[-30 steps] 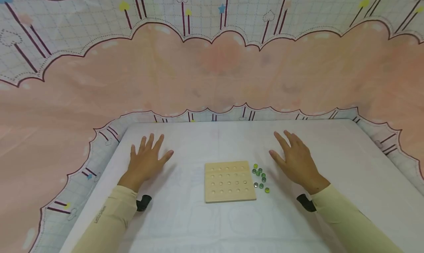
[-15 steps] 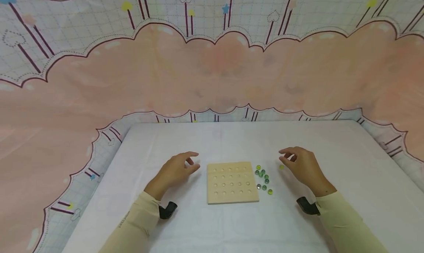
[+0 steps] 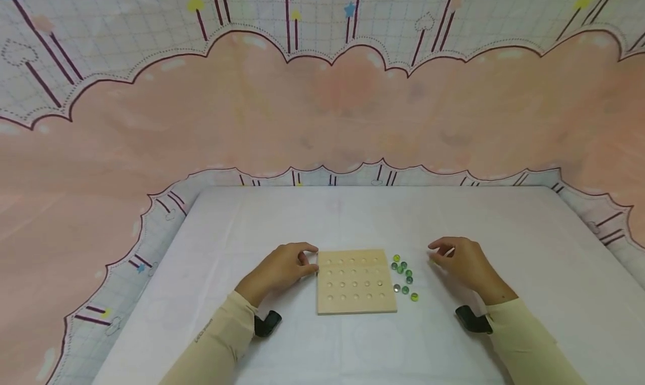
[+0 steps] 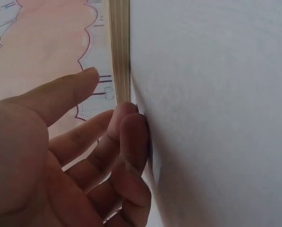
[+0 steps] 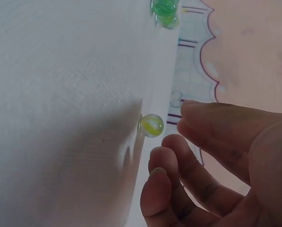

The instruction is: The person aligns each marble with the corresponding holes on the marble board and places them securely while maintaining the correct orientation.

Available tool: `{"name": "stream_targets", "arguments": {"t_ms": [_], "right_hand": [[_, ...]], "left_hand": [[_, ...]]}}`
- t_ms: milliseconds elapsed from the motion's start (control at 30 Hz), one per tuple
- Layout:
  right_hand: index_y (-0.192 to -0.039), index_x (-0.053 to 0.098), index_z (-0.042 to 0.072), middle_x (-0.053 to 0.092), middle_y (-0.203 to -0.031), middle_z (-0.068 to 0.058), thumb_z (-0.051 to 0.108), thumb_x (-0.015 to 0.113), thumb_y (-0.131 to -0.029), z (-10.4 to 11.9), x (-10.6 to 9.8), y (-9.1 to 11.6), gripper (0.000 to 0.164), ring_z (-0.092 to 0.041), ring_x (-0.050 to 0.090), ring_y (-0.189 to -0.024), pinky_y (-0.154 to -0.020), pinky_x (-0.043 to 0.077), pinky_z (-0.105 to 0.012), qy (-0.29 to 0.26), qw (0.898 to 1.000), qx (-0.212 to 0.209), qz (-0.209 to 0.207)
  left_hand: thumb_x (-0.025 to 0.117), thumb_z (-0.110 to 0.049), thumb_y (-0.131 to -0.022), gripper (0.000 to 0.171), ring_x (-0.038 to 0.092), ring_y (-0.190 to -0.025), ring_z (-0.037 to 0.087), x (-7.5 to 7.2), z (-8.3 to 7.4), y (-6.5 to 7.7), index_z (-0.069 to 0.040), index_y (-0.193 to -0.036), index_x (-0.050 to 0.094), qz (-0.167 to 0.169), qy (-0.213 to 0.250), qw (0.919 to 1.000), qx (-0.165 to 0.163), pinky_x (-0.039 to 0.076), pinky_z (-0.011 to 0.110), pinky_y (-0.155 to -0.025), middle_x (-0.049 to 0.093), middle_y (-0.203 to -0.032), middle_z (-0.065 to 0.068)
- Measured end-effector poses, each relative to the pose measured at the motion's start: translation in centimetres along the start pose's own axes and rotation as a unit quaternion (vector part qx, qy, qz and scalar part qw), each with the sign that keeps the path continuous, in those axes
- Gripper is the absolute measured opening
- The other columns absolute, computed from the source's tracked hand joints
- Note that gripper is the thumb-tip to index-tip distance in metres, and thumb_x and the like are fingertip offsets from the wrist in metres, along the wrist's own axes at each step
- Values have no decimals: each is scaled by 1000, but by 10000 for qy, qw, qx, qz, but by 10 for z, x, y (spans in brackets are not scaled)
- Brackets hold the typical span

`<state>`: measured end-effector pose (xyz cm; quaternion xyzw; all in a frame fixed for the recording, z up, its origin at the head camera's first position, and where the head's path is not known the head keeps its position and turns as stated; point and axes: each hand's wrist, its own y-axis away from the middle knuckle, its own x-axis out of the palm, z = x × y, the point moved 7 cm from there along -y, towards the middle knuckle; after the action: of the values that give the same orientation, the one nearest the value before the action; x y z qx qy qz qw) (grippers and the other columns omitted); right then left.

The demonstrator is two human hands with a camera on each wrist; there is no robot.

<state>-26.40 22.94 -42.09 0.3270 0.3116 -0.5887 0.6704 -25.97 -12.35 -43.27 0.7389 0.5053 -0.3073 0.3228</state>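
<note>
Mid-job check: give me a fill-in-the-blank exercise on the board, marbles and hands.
1. The left hand is at the board's ____ edge.
2. The marble cluster lies off the board's ____ edge.
3. The board's hollows form four rows of ____.
4. The lone marble by the right hand's fingers has a ____ swirl.

Missing words: left; right; five; yellow.

Head view from above, forward-down; wrist views close at the same hands [image 3: 281, 270] [image 3: 467, 266]
</note>
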Motion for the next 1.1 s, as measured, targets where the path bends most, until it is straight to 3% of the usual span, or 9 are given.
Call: {"name": "stream_targets", "arguments": {"t_ms": [333, 767, 1100], "right_hand": [[-111, 73, 4, 67, -93, -10, 12, 74, -89, -9, 1, 1, 23, -24, 61, -87, -66, 49, -32, -30, 9999, 54, 101], [-106, 73, 4, 66, -89, -8, 7, 72, -89, -11, 2, 0, 18, -23, 61, -84, -71, 49, -37, 61, 10000, -29, 32], [-106, 73, 4, 66, -90, -9, 7, 71, -90, -12, 4, 0, 16, -24, 60, -85, -72, 50, -37, 114, 9999, 10, 45]], "left_hand": [[81, -29, -85, 50, 50, -69, 11, 6, 9, -2, -19, -131, 64, 127, 140, 9998, -33, 40, 28, -65, 60, -84, -8], [81, -38, -84, 54, 49, -68, 11, 6, 7, -3, -21, -132, 63, 52, -6, 10000, -27, 38, 28, -64, 59, -84, -10], [83, -36, -82, 55, 48, -69, 12, 8, 6, -3, -20, -131, 64, -15, -20, 9999, -101, 37, 29, -64, 57, -83, -7]]}}
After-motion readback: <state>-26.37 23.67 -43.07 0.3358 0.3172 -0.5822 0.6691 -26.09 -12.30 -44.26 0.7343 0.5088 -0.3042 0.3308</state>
